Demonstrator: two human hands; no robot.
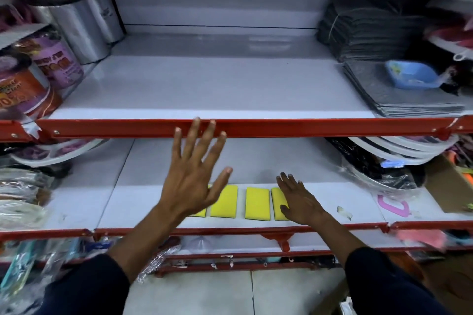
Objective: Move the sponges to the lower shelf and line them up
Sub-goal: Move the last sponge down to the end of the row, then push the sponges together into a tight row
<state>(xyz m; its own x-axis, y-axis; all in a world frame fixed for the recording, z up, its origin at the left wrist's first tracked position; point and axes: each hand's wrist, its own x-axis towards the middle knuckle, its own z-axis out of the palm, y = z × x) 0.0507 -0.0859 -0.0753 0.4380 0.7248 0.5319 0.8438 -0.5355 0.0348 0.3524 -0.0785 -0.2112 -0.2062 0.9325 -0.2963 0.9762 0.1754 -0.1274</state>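
Observation:
Several yellow sponges with dark undersides lie side by side in a row on the lower white shelf (pixel 143 202). Two show fully: one sponge (pixel 225 202) and its neighbour (pixel 257 203). The leftmost sponge (pixel 199 213) is mostly hidden behind my left hand (pixel 190 176), which hovers raised with fingers spread, holding nothing. My right hand (pixel 298 198) rests flat, palm down, on the rightmost sponge (pixel 278 203), fingers extended. The upper shelf (pixel 204 84) holds no sponges in its middle.
Red rails (pixel 281 127) edge both shelves. Foil rolls and labelled cans (pixel 51 59) stand at the upper left, grey cloth stacks (pixel 371 30) and a blue tub (pixel 409 75) at the upper right. Bagged goods crowd both ends of the lower shelf; a pink item (pixel 393 204) lies right.

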